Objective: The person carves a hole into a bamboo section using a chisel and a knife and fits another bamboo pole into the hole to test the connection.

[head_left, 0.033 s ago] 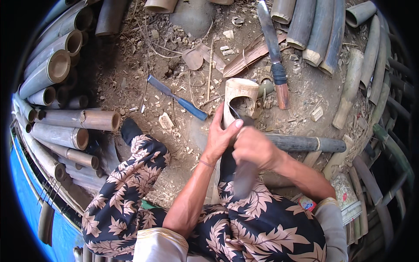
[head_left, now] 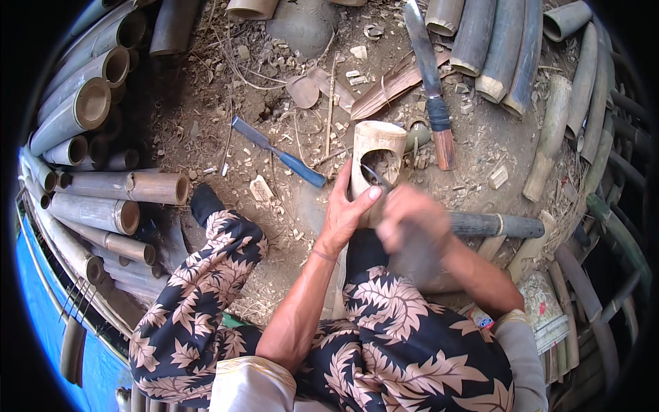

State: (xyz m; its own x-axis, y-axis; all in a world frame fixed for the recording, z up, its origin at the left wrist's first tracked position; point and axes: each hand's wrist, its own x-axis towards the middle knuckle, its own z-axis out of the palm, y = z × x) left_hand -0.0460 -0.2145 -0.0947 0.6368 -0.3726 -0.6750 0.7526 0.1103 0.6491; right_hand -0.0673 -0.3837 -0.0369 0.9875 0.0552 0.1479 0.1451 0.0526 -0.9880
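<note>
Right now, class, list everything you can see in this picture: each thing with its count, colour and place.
Bamboo cup: one, pale tan, centre, under the hands.
Carving blade: one, dark, at the cup's cut opening.
Chisel: one, blue handle, on the ground left of the cup.
Big knife: one, brown handle with blue wrap, top centre.
Bamboo poles: many, grey-tan, stacked left and right.
Wood chips: many, tan, scattered on the ground.
Left hand: grips the cup.
Right hand: blurred, holds the blade.

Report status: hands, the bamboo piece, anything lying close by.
Left hand gripping the cut bamboo piece. Right hand blurred, working a small blade in its opening. Blue-handled chisel and big knife lying on the dirt close by.
</note>
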